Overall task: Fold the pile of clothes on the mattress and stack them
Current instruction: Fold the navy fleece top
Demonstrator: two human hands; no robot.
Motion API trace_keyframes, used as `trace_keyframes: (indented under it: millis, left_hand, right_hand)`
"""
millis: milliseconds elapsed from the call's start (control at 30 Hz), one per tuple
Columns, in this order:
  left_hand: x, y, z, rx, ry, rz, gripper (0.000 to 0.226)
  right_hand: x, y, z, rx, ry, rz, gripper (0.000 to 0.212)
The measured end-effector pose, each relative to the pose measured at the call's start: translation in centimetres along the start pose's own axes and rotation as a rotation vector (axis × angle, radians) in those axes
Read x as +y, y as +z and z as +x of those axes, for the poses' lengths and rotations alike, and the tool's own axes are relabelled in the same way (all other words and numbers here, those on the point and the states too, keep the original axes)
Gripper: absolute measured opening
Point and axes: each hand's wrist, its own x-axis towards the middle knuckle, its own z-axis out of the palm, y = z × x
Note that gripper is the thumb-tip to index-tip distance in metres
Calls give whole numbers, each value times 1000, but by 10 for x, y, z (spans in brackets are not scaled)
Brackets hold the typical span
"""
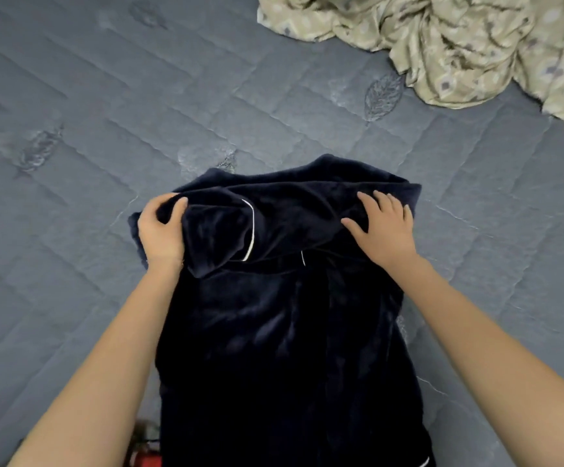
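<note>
A dark navy plush garment (284, 325) with thin white piping lies lengthwise on the grey quilted mattress (105, 112), running from the bottom edge up to the middle. Its far end is folded back over itself. My left hand (161, 230) grips the left corner of that folded part, thumb over the cloth. My right hand (383, 227) rests flat on the right side of the fold with fingers spread. A crumpled beige patterned cloth (459, 42) lies at the top right of the mattress.
A red object (144, 456) shows at the bottom edge beside the garment, partly hidden. Bare mattress stretches to the left and beyond the garment.
</note>
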Motion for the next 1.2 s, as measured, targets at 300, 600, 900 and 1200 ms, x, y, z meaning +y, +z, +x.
trace_keyframes:
  millis: [300,600,900,1200]
  left_hand:
    - [-46,-22,-15,-214,-121,348,46]
    - [-41,-18,-7,52,71,54,14]
    - [-57,-51,11,146,53,8,36]
    - [-83,-52,-19,-285,542,914,47]
  right_hand:
    - [-34,38,-20,-48,2,56,62]
    - [-46,35,-20,260,-78,218,21]
    - [-81,36,-28,102,-106,205,44]
    - [-48,51,-62,-91,13,-67,72]
